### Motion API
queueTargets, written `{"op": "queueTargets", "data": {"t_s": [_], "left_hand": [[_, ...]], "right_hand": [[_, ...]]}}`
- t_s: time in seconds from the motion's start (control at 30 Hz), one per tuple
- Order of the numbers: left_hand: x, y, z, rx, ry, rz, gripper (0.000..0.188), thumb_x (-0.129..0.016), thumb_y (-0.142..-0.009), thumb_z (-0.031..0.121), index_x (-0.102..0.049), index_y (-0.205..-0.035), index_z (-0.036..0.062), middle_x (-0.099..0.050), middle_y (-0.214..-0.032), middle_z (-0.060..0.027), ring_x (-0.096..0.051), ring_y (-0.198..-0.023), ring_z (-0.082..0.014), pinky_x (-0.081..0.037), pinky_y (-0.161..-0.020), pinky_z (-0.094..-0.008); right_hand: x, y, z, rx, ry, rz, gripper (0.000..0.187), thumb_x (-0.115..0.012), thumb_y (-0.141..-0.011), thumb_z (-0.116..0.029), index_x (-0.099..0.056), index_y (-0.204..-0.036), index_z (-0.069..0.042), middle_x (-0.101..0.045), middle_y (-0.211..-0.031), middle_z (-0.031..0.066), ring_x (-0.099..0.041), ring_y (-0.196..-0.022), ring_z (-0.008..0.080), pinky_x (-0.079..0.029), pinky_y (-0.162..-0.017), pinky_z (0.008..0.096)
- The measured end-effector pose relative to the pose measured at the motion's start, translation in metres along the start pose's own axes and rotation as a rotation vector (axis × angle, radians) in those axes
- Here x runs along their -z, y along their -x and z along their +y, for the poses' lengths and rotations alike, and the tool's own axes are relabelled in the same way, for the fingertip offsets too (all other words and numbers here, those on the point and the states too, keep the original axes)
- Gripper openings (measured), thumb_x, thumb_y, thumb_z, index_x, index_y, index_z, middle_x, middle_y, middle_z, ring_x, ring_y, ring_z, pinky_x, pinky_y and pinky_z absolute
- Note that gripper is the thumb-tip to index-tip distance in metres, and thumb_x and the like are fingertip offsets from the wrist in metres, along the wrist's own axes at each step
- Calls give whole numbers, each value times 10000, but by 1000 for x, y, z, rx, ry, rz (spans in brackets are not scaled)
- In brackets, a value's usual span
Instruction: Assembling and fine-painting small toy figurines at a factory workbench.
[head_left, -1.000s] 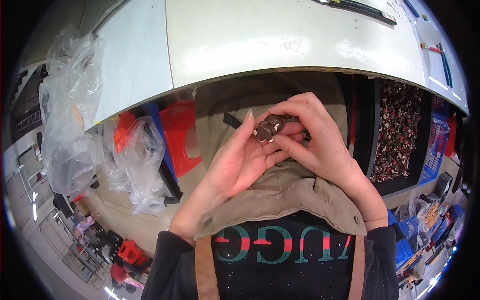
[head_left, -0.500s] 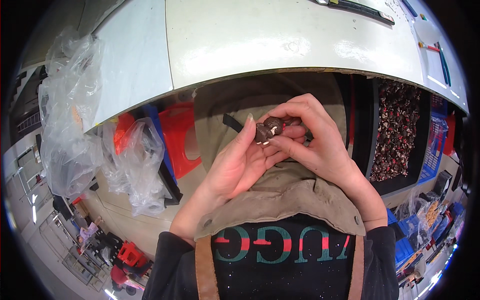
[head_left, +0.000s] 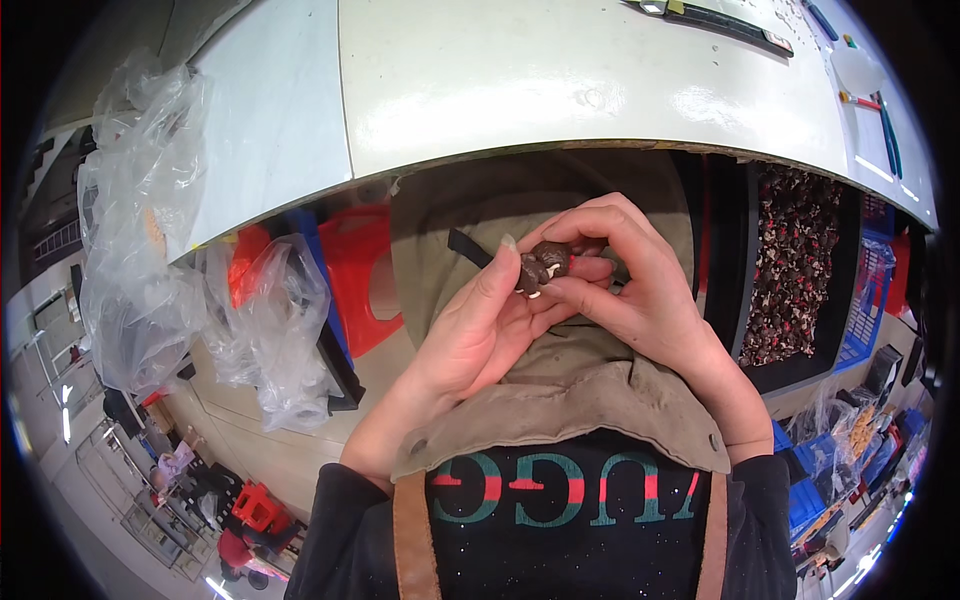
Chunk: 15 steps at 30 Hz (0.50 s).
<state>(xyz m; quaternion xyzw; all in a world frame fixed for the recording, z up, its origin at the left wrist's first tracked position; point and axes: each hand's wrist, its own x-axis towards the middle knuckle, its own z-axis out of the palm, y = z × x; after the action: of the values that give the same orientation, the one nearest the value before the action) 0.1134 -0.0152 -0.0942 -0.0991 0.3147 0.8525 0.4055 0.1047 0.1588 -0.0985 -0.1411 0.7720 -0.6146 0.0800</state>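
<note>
A small dark-brown figurine [head_left: 552, 258] with rounded lumps, white bits and a touch of red sits between my two hands, above my apron. My left hand [head_left: 468, 335] is closed on its left end, thumb on top and the other fingers bent beneath. From the right, my right hand [head_left: 645, 285] grips the rounded end between thumb and curled fingers. The fingers cover part of the figurine, so its exact kind does not show.
A white table [head_left: 560, 90] curves across the far side, with a box cutter [head_left: 720, 28] and a red-handled brush [head_left: 860, 100] on it. At right, a black tray [head_left: 748, 260] holds many similar brown, red and white pieces. Clear plastic bags [head_left: 270, 340] hang left, beside a red stool [head_left: 360, 280].
The figurine has turned slightly in my fingers and shows more of its rounded end. Both hands stay in nearly the same place, with only small finger shifts.
</note>
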Motion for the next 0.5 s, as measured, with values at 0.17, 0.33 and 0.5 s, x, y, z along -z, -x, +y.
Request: {"op": "queueTargets", "data": {"t_s": [0.17,0.33,0.5], "left_hand": [[-3,1,0,-18,-62,-6,591,-238,-979,452,-269,-1385,23,-504,-1244,-128,-455,-1197,-187,-338,-1034,-345],[-3,1,2,-10,-105,4,606,-237,-976,464,-260,-1393,25,-514,-1231,-123,-459,-1191,-186,-342,-1026,-350],[-3,2,4,-17,-85,-21,580,-231,-985,435,-247,-1402,31,-506,-1241,-120,-464,-1185,-189,-347,-1016,-354]], "right_hand": [[1,0,-4,4,6,-14,356,-697,-699,8,-566,-1026,-42,-582,-1007,75,-532,-935,215,-454,-779,299],[1,0,-3,22,16,-3,360,-696,-692,11,-573,-1025,-44,-599,-1003,66,-529,-948,225,-456,-788,309],[1,0,-6,69,36,8,362,-702,-688,9,-574,-1022,-49,-594,-989,62,-536,-952,225,-463,-780,315]]}}
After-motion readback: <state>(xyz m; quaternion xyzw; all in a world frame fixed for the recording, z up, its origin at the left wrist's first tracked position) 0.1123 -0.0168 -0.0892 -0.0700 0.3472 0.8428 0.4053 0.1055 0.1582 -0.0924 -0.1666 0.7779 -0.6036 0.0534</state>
